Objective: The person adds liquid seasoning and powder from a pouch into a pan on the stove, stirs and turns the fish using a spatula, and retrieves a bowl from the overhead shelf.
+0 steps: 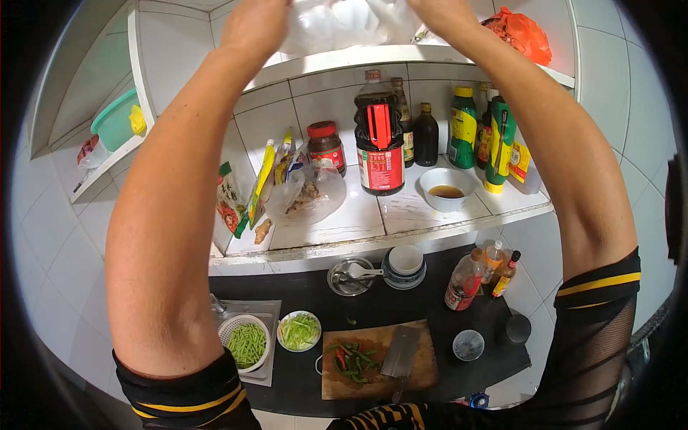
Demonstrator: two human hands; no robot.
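Note:
Both my arms reach up to the high shelf. My left hand (262, 20) is at the left side of a translucent white plastic bag (344, 25), and my right hand (438, 16) is at its right side. Both hands appear closed on the bag, though the frame's top edge cuts off most of the fingers. The bag is above the front edge of the upper shelf (344, 61). What it contains cannot be made out. A red plastic bag (522, 36) sits on the same shelf, to the right of my right forearm.
Below, a middle shelf (330, 233) carries a large sauce bottle (380, 136), other bottles, a red-lidded jar (326, 147) and a white bowl (446, 188). On the dark counter (301, 394) lie a cutting board (423, 376) with peppers (351, 362), a cleaver (401, 352) and a colander of green beans (246, 345).

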